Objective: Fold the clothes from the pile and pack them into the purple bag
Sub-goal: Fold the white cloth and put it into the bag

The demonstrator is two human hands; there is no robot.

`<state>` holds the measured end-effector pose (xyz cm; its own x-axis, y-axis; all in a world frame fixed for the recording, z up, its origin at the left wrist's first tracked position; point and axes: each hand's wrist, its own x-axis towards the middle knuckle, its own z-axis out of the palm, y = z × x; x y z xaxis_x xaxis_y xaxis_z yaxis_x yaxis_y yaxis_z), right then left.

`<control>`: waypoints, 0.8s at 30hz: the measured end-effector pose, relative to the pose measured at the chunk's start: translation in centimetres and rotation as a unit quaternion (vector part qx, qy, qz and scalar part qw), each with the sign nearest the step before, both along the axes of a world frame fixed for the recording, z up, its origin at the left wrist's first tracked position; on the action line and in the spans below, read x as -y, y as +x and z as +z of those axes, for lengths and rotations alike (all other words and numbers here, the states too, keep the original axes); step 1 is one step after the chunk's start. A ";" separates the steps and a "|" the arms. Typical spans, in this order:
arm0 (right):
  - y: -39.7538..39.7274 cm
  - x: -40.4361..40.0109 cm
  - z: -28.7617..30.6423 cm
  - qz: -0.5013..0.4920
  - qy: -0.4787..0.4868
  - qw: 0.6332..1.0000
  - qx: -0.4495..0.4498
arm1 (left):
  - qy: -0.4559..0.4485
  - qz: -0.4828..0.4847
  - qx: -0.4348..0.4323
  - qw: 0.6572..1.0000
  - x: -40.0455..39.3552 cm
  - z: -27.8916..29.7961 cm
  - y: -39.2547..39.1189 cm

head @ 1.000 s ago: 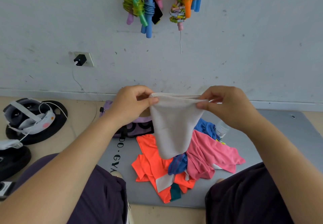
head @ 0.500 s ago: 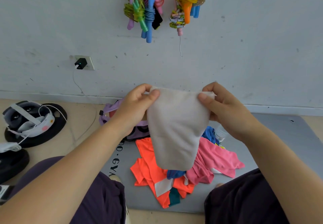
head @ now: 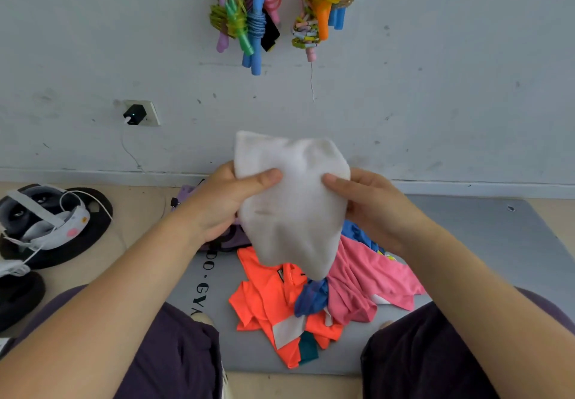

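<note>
Grey foam exercise mat (head: 485, 243) on a tan floor, backed by a scuffed pale wall, forms the setting. Nearest the viewer, at 6 o'clock, lies the pile of loose garments: a bright orange jersey (head: 267, 299), a crumpled blue cloth (head: 311, 299) and a pink shirt (head: 373, 277). Above the pile, held in the air, is a white soft knit cloth (head: 292, 205). The left hand (head: 217, 205) pinches its left edge between thumb and curled fingers; the right hand (head: 373, 208) pinches the right edge likewise, so each grip is closed on fabric. Limp and light, the cloth sags to a point below; it should handle best taken at opposite edges or corners and kept taut while folding. Behind the left hand, at 10 o'clock, the purple fabric bag (head: 186, 191) is mostly hidden. Farther off, coloured skipping ropes (head: 249, 19) hang on the wall at 12 o'clock.
</note>
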<state>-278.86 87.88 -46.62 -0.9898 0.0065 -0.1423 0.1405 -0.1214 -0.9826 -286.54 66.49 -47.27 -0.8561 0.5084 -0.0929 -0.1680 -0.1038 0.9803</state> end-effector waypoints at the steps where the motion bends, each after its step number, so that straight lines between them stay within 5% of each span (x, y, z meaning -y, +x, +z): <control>1: 0.0 0.0 -0.1 -0.030 0.001 0.999 -0.014 | -0.014 0.008 -0.010 1.000 0.0 0.0 0.0; 10: 0.2 -0.4 0.4 -0.068 -0.031 0.996 -0.043 | -0.051 0.084 -0.006 0.995 -0.5 -0.3 -0.2; 16: 0.2 0.1 0.6 -0.137 0.040 0.988 -0.051 | -0.070 0.245 -0.063 0.965 -0.8 0.0 -0.2; 24: 0.1 -1.1 1.1 -0.084 0.022 0.995 -0.051 | -0.034 0.030 -0.067 0.997 0.8 0.0 -1.1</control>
<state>-278.79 89.01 -45.55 -0.9836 0.1763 -0.0372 0.0214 -0.0910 -0.9956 -287.66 65.69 -47.28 -0.8919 0.4521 -0.0078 -0.0299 -0.0417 0.9987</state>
